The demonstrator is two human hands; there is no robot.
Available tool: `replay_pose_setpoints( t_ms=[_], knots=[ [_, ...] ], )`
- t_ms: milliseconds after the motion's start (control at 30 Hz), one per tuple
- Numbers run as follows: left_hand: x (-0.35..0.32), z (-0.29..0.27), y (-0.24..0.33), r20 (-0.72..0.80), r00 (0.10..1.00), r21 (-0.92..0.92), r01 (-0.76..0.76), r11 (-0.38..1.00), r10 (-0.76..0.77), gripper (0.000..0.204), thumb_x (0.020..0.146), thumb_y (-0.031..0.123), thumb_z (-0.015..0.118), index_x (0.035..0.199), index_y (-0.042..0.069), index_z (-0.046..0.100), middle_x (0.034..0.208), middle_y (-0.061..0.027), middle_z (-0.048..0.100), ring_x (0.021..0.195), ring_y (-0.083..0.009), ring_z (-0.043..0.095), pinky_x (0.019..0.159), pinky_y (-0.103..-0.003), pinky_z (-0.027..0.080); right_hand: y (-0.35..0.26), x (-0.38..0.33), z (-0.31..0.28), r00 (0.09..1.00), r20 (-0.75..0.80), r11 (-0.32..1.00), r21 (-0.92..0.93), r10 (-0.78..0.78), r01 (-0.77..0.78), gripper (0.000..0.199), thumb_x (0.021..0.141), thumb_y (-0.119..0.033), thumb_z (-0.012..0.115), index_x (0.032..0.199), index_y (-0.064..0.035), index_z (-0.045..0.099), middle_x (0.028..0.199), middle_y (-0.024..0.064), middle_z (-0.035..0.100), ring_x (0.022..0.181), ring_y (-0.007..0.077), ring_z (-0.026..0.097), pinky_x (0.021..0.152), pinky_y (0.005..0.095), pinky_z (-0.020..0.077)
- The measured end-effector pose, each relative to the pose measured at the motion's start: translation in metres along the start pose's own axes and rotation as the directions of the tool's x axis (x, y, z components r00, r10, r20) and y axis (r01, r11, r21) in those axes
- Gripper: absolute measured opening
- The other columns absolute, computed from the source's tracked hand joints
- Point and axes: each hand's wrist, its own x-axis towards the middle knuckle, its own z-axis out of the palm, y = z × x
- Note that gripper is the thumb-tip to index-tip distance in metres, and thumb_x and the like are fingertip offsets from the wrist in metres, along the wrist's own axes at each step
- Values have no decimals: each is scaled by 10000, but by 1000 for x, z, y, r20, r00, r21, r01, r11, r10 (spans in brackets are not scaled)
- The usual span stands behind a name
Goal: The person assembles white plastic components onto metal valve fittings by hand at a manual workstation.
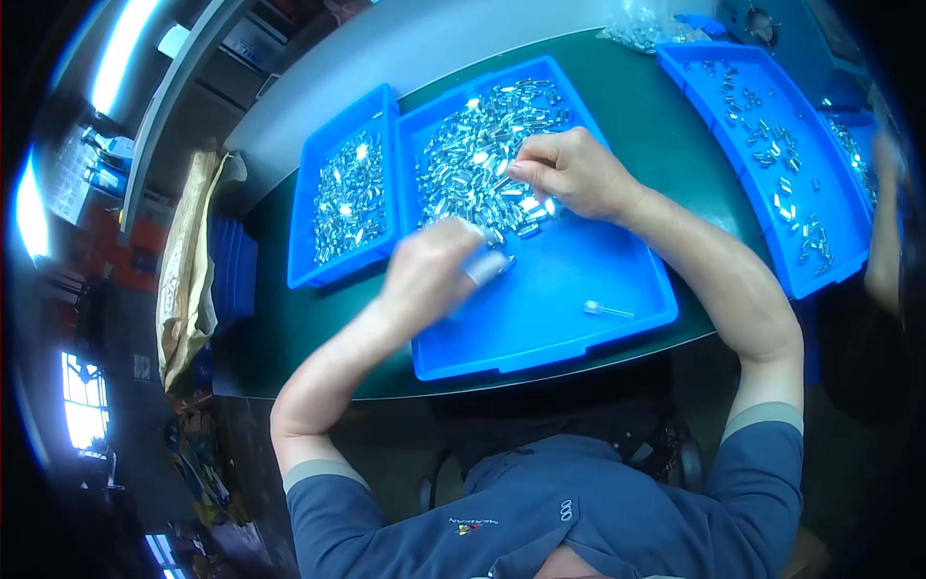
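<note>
A large blue tray (588, 289) lies in front of me on the dark green table, its far half covered with a heap of small shiny metal parts (473, 145). My right hand (574, 174) rests on the near edge of that heap, fingers pinched on a small metal part. My left hand (429, 270) hovers blurred over the tray's left side, closed around a small pale part at its fingertips. One lone metal piece (608, 310) lies on the tray's bare near right area.
A narrower blue tray (323, 261) full of metal parts sits left of the large one. Another blue tray (820, 270) with scattered parts lies at the right, beside another person's arm (885, 232). A clear bag of parts (646, 27) rests at the back.
</note>
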Motion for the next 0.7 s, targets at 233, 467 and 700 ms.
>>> replay_pose_setpoints(
  t_ms=[233,467,700],
  knots=[
    [-4,13,14,133,990,13,39,999,-40,184,887,179,763,1012,49,726,881,-150,666,854,-326,680,732,-418,549,-3,1,8,997,-5,997,-33,-71,71,290,999,-248,669,821,-19,677,656,66,657,608,149,624,591,326,494],
    [17,18,-45,145,809,-826,416,380,-570,183,1004,118,670,1167,36,660,976,-96,730,830,-136,704,749,-263,565,-2,-2,8,1000,12,1000,-6,-27,27,255,993,-232,676,853,-19,692,678,78,676,617,158,632,601,330,501],
    [13,26,-47,205,808,-926,343,157,-552,246,984,127,701,1177,32,582,1026,-180,744,897,-211,734,784,-295,580,-1,0,8,997,16,996,-38,-74,75,268,993,-244,673,845,-23,699,665,82,673,604,171,643,583,331,497]
  ],
)
